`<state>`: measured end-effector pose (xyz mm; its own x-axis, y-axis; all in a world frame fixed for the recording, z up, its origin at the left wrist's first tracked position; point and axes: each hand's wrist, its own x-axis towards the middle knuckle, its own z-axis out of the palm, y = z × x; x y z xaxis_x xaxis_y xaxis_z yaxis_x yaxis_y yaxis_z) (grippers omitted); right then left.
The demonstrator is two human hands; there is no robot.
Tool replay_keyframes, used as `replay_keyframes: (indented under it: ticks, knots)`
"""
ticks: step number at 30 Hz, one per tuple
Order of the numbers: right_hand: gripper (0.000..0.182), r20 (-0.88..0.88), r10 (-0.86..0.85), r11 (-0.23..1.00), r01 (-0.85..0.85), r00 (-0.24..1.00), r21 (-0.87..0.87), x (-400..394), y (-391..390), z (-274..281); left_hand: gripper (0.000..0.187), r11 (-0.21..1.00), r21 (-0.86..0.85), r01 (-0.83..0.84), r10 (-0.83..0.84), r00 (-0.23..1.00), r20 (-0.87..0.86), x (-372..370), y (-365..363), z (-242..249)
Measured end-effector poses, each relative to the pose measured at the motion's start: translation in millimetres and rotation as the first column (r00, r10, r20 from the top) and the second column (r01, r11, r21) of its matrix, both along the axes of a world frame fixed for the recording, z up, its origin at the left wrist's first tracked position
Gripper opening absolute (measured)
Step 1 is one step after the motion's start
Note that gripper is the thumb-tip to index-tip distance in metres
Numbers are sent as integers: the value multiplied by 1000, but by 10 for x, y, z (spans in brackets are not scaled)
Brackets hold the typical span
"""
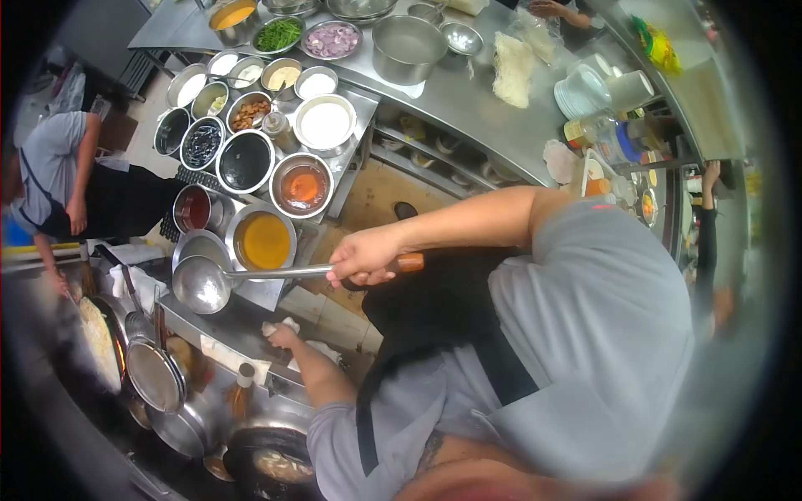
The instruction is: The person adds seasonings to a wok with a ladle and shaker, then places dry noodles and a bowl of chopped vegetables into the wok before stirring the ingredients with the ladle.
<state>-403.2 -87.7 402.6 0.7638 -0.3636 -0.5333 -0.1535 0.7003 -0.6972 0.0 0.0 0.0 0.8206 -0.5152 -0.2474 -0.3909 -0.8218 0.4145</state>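
Observation:
My right hand (365,257) is wrapped round the metal handle of a ladle (202,285), near its wooden end. The ladle's bowl hangs over the near edge of an empty-looking metal bowl (200,245), beside a bowl of yellow-brown liquid (263,240). Lower down, my left hand (285,336) is closed on a white cloth (271,326) by the metal counter edge. Whether the cloth wraps anything is hidden. A dark wok (271,463) with pale food in it sits on the stove below my left arm.
Bowls of sauces and seasonings crowd the side table (359,102). Behind are a large pot (408,50), noodles (512,70) and stacked plates (582,92). A co-worker (63,167) stands at the left by another wok (100,344). A strainer (156,380) rests between the woks.

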Motion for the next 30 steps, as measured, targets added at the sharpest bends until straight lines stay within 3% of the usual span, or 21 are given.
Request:
replay_keyframes:
  ticks: [1,2,3,4,5,6,9,12,13,14,15,17,19,21,22,24,25,27,28,29,30]
  knots:
    - [30,-36,0,1000,1,999,21,-2,-23,25,65,1000,9,-6,6,1000,-12,-92,85,-47]
    - [31,-70,4,999,-1,998,45,16,-42,55,59,981,76,178,-178,984,-11,-307,187,-142]
    - [31,123,12,998,-20,992,62,47,-110,77,54,960,-91,266,-268,963,-9,19,253,752]
    - [32,92,24,998,-28,996,49,-185,-214,125,55,961,54,270,-255,947,-193,-714,153,817]
    - [32,75,41,998,-44,996,45,-357,-277,179,57,936,-7,352,-317,832,-455,-1586,-34,1395]
    - [33,33,34,999,-35,999,28,-555,-297,259,54,899,-98,427,-403,717,-569,-2305,-151,1620]
    - [33,117,48,993,-60,992,99,-796,-441,296,48,691,-477,543,-718,441,-538,-4001,-648,1838]
    - [32,156,63,989,-83,986,125,-1103,-524,383,43,511,-661,549,-856,398,-331,-5404,-1186,2105]
    - [33,168,65,988,-87,984,126,-1187,-550,431,48,585,-669,459,-778,84,-623,-5715,-1347,2408]
    - [34,136,73,992,-86,988,91,-1303,-578,505,50,631,-621,464,-723,63,-688,-6079,-1474,2430]
    - [34,147,119,987,-133,982,88,-1399,-595,558,50,466,-646,605,-870,178,-460,-6445,-1624,2093]
    - [36,108,77,991,-87,991,100,-1601,-672,670,51,432,-547,717,-890,239,-389,-6863,-1801,2171]
    - [37,-39,63,994,-59,997,95,-1776,-759,918,60,283,-406,869,-957,225,-185,-7065,-1999,2232]
    - [37,-11,22,994,-21,1000,108,-1848,-802,890,76,218,-221,951,-962,248,116,-7035,-2055,2426]
    - [37,-7,98,990,-97,995,106,-1895,-829,850,76,289,-217,932,-940,319,119,-7000,-2080,2500]
    - [36,75,-45,982,30,996,186,-1982,-813,739,88,312,-235,921,-948,319,-9,-6930,-2018,2629]
    - [36,66,-6,983,-6,998,183,-2015,-825,722,88,346,-245,906,-935,355,-10,-6933,-2012,2541]
    - [34,35,-87,989,82,996,123,-2082,-824,719,86,408,-340,847,-877,467,112,-7040,-1965,2243]
    - [34,0,-103,991,103,995,86,-2105,-808,715,77,273,-517,811,-956,289,-51,-6780,-1925,2457]
    - [36,-46,-128,992,129,991,15,-2127,-748,680,68,168,-735,657,-966,-38,-254,-6389,-1793,2628]
    - [36,-74,-119,992,116,990,-41,-2187,-735,594,61,158,-856,492,-883,-317,-345,-5964,-1624,2761]
